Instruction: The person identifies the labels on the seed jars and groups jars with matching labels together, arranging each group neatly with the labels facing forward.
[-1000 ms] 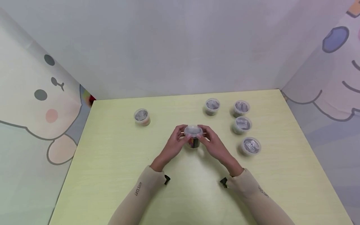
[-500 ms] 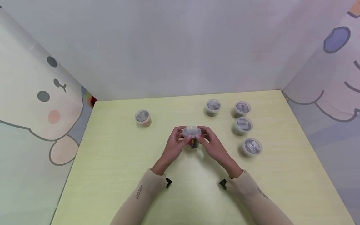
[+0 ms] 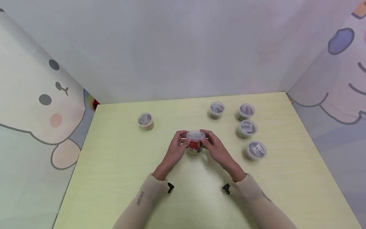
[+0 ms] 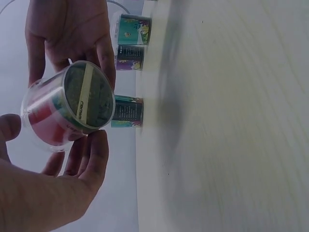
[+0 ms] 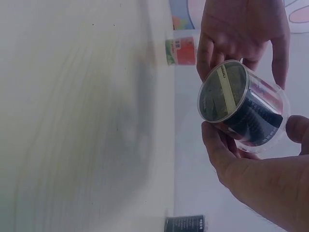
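Between both hands is a small clear plastic tub (image 3: 195, 147) with a translucent lid. It is held upright over the middle of the table, and its red label faces the person in the head view. My left hand (image 3: 175, 149) grips its left side, thumb in front and fingers behind. On the opposite side my right hand (image 3: 218, 151) holds it the same way. The left wrist view shows the underside of the tub (image 4: 89, 99), with a pale strip across dark contents. A black label panel on the tub (image 5: 260, 116) shows in the right wrist view.
On the pale yellow table (image 3: 114, 178) stand several similar tubs. One tub (image 3: 145, 121) is at the back left. To the right are a tub (image 3: 216, 110) near the back and others in a loose column, the nearest tub (image 3: 256, 150) beside the right hand. White cloth walls (image 3: 183, 51) surround the table.
The held tub has turned between the hands: its dark label panel has swung right, out of the head view, and the red part now faces front. Both hands stay in nearly the same place.
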`<state>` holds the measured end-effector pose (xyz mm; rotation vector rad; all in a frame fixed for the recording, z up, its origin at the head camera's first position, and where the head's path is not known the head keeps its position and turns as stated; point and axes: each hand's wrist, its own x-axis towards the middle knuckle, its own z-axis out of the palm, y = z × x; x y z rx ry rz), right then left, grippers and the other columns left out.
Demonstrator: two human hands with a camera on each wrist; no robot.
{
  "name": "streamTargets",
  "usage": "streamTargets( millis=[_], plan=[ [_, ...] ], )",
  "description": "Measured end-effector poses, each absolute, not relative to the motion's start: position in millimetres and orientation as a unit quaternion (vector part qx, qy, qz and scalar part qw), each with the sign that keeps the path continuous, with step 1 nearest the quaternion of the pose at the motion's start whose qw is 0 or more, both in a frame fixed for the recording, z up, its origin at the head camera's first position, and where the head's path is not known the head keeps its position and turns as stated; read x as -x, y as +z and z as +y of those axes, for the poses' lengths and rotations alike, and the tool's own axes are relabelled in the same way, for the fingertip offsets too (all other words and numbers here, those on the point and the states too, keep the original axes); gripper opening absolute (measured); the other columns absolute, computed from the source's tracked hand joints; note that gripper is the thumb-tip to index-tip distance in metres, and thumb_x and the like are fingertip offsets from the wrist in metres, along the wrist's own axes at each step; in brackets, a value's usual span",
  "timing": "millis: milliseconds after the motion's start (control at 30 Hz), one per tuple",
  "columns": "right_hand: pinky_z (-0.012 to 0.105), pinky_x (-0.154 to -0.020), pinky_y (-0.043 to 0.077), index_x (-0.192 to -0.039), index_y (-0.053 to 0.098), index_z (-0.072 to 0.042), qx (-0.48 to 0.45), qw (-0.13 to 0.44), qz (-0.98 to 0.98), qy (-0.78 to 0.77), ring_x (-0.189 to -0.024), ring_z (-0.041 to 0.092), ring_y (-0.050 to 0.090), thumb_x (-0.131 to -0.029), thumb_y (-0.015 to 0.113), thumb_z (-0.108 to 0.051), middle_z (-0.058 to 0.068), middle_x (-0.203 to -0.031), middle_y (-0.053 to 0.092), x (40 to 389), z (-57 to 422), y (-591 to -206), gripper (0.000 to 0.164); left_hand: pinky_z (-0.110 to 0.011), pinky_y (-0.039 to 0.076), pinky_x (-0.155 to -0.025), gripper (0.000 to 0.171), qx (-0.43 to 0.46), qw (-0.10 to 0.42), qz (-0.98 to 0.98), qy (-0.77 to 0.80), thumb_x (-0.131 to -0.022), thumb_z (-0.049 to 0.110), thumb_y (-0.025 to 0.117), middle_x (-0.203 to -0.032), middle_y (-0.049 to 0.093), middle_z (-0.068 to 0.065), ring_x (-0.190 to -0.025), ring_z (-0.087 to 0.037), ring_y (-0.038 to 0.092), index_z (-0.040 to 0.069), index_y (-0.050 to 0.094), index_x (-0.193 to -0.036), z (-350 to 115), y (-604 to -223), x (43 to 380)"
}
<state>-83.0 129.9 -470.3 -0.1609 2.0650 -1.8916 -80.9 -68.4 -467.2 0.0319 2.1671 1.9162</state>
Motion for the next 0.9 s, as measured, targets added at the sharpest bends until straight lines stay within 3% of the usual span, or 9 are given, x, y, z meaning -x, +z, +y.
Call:
streamTargets(
  millis=[333, 633, 900],
  plan=[
    [0.053, -0.116, 0.046, -0.159, 0.038, 0.0, 0.057, 0.177, 0.712, -0.677, -0.142, 0.04, 0.05, -0.117, 0.041, -0.022, 0.028, -0.151, 0.049, 80.8, 131.8, -470.7, 0.047, -0.05, 0.051, -0.11, 0.048, -0.031, 0.149, 0.737, 0.658, -0.112, 0.02, 0.055, -0.15, 0.053, -0.022, -0.132, -0.036, 0.057, 0.002, 0.043, -0.155, -68.7, -467.5, 79.3],
    [0.048, -0.111, 0.052, -0.156, 0.042, 0.0, 0.042, 0.166, 0.716, -0.677, -0.133, 0.036, 0.056, -0.114, 0.049, -0.018, 0.025, -0.144, 0.053, 82.0, 126.5, -470.7, 0.046, -0.044, 0.056, -0.102, 0.046, -0.007, 0.094, 0.754, 0.65, -0.109, 0.019, 0.062, -0.141, 0.058, -0.021, -0.121, -0.033, 0.061, 0.0, 0.047, -0.148, -66.7, -470.6, 77.8],
    [0.042, -0.104, 0.055, -0.153, 0.045, -0.001, 0.038, 0.163, 0.746, -0.644, -0.126, 0.033, 0.057, -0.112, 0.055, -0.02, 0.022, -0.14, 0.056, 84.2, 119.4, -471.3, 0.046, -0.042, 0.055, -0.098, 0.047, 0.001, 0.084, 0.761, 0.643, -0.105, 0.02, 0.068, -0.136, 0.056, -0.019, -0.115, -0.03, 0.061, 0.001, 0.047, -0.143, -65.0, -469.5, 76.9]
  ],
)
